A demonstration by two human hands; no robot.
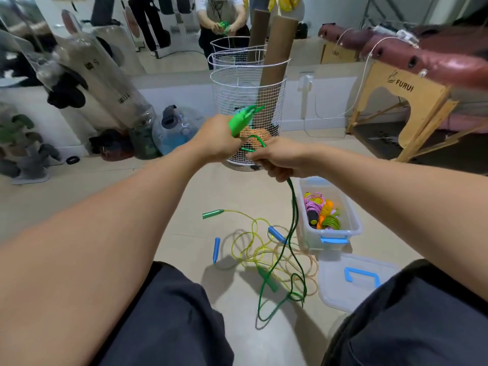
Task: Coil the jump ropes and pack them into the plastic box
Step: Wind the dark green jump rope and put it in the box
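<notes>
Green rope (293, 212) runs from both hands at frame centre down to the floor (132, 196): left hand (215, 140) grips its handles (241, 121), right hand (274, 161) clasps the cord. Lower right, a clear box (353, 223) holds coiled ropes, more lying tangled beside it.
</notes>
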